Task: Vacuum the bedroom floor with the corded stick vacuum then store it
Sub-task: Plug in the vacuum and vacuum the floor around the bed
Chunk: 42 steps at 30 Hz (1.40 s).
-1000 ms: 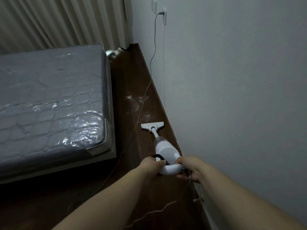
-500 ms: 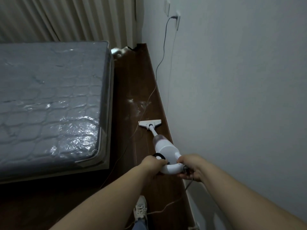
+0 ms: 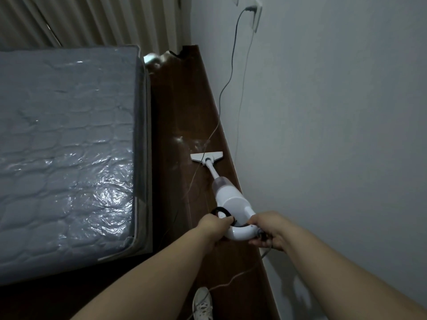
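A white corded stick vacuum (image 3: 227,197) leans down over the dark wooden floor (image 3: 182,107) in the strip between bed and wall. Its flat floor head (image 3: 206,156) lies on the floor just short of a pale dusty patch (image 3: 184,142). My left hand (image 3: 215,224) grips the left side of the looped handle, by a black strap. My right hand (image 3: 269,228) grips the handle's right end where the cord comes out. The cord (image 3: 227,72) runs along the floor and up the wall to a socket (image 3: 255,8).
A plastic-wrapped grey mattress (image 3: 67,144) fills the left side. The white wall (image 3: 323,135) closes the right side. Curtains (image 3: 92,19) hang at the far end, with a small pale object (image 3: 152,58) on the floor below. My white shoe (image 3: 202,303) stands on the floor by the slack cord.
The view has moved forward along the strip and tilted down, so my shoe has come into sight. The floor head has slid closer to the dusty patch. Both hands keep their grip.
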### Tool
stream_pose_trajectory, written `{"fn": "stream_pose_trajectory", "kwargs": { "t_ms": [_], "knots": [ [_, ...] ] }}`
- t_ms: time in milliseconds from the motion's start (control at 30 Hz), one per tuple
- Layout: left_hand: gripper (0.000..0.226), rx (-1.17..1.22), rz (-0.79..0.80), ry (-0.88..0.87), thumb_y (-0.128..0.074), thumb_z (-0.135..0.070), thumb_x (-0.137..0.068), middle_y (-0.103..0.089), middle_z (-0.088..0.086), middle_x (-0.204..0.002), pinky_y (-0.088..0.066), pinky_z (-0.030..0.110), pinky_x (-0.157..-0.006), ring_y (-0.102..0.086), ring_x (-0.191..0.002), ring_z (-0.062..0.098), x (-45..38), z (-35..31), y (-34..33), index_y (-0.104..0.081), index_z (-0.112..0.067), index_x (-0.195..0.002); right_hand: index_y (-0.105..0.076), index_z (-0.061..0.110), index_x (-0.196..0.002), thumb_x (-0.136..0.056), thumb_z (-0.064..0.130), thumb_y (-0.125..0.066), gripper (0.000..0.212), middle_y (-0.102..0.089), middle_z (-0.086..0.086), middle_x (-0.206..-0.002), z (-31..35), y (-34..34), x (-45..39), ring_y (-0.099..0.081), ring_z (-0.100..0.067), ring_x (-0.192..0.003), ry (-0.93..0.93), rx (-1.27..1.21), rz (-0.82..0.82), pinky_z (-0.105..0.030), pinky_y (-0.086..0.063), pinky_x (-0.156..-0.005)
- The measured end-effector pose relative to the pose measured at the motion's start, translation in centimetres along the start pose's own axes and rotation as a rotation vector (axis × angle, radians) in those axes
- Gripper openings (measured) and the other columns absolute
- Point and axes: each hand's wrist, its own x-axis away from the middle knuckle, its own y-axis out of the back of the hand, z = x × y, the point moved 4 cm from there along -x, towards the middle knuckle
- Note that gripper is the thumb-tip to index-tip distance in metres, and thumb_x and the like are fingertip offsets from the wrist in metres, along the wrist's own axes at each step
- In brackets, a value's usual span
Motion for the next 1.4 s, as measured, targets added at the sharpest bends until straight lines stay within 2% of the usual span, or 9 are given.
{"fn": "stream_pose_trajectory", "kwargs": {
  "t_ms": [367,467,633,767,967,1133,1233,1333,1400],
  "knots": [
    [0.044,-0.043,0.073,0.027,-0.063,-0.023,-0.091,-0.06,0.014,-0.109,-0.057,0.031,-0.071,-0.063,-0.092,0.027,4.8,3.1,-1.8,-0.05,-0.002,-0.127,-0.049,0.0,-0.113,-0.086,0.005,-0.054,0.028,-0.054,-0.021,-0.097,-4.9,0.7,2.8,-0.061,-0.029,-0.063,-0.015,0.045,-0.016,-0.025,-0.052,-0.038],
    [0.04,-0.053,0.084,0.015,-0.063,-0.021,-0.092,-0.06,0.016,-0.11,-0.057,0.035,-0.077,-0.063,-0.095,0.03,7.6,5.6,-3.2,-0.051,0.0,-0.124,-0.048,0.0,-0.111,-0.087,0.004,-0.052,0.025,-0.053,-0.021,-0.093,-8.2,1.2,4.9,-0.059,-0.029,-0.062,-0.002,0.055,-0.018,-0.024,-0.051,-0.037],
    [0.041,-0.111,0.104,0.022,-0.062,-0.021,-0.092,-0.06,0.014,-0.108,-0.054,0.028,-0.056,-0.061,-0.092,0.026,12.8,11.2,-6.4,-0.051,-0.001,-0.126,-0.046,-0.001,-0.111,-0.086,0.001,-0.05,0.025,-0.052,-0.021,-0.092,-15.4,2.4,8.5,-0.057,-0.029,-0.067,-0.009,0.069,-0.003,-0.026,-0.052,-0.037],
    [0.045,-0.146,0.113,0.027,-0.063,-0.021,-0.091,-0.06,0.018,-0.12,-0.056,0.036,-0.087,-0.062,-0.108,0.031,16.5,16.4,-9.6,-0.049,-0.001,-0.128,-0.047,-0.003,-0.117,-0.084,0.001,-0.051,0.033,-0.054,-0.023,-0.092,-21.8,4.0,10.9,-0.059,-0.029,-0.058,-0.029,0.112,0.016,-0.026,-0.053,-0.039],
    [0.041,-0.16,0.114,0.043,-0.062,-0.022,-0.091,-0.06,0.019,-0.121,-0.055,0.036,-0.089,-0.063,-0.108,0.031,20.7,21.2,-12.0,-0.049,-0.001,-0.124,-0.046,-0.007,-0.118,-0.082,0.002,-0.051,0.037,-0.056,-0.028,-0.096,-27.0,5.0,14.0,-0.062,-0.03,-0.054,-0.027,0.193,0.059,-0.022,-0.048,-0.037],
    [0.023,-0.19,0.092,0.048,-0.061,-0.021,-0.091,-0.063,0.02,-0.113,-0.054,0.03,-0.067,-0.064,-0.087,0.028,21.9,22.8,-11.5,-0.051,-0.004,-0.104,-0.044,-0.008,-0.113,-0.085,0.002,-0.05,0.03,-0.056,-0.024,-0.085,-27.2,4.3,16.6,-0.06,-0.027,-0.061,-0.008,0.245,0.112,-0.023,-0.049,-0.04],
    [0.021,-0.175,0.064,0.04,-0.061,-0.021,-0.09,-0.062,0.014,-0.092,-0.051,0.027,-0.054,-0.063,-0.073,0.023,21.6,23.0,-10.3,-0.053,-0.004,-0.1,-0.043,-0.011,-0.124,-0.088,0.002,-0.049,0.039,-0.056,-0.021,-0.077,-26.3,3.1,16.7,-0.056,-0.025,-0.06,0.007,0.303,0.138,-0.025,-0.048,-0.049],
    [0.02,-0.162,0.008,0.052,-0.061,-0.021,-0.09,-0.059,0.01,-0.079,-0.046,0.019,-0.038,-0.059,-0.052,0.016,21.0,23.0,-8.5,-0.051,-0.004,-0.097,-0.042,-0.011,-0.128,-0.089,0.002,-0.048,0.042,-0.057,-0.022,-0.079,-25.3,1.1,15.8,-0.057,-0.026,-0.06,0.015,0.325,0.147,-0.025,-0.047,-0.051],
    [0.02,-0.149,-0.019,0.054,-0.061,-0.02,-0.09,-0.058,0.009,-0.077,-0.043,0.017,-0.035,-0.058,-0.049,0.015,20.6,23.0,-7.3,-0.051,-0.005,-0.095,-0.043,-0.01,-0.127,-0.087,0.001,-0.048,0.041,-0.058,-0.024,-0.082,-24.7,-0.1,15.1,-0.059,-0.028,-0.058,0.026,0.316,0.144,-0.027,-0.047,-0.047]
  ]
}}
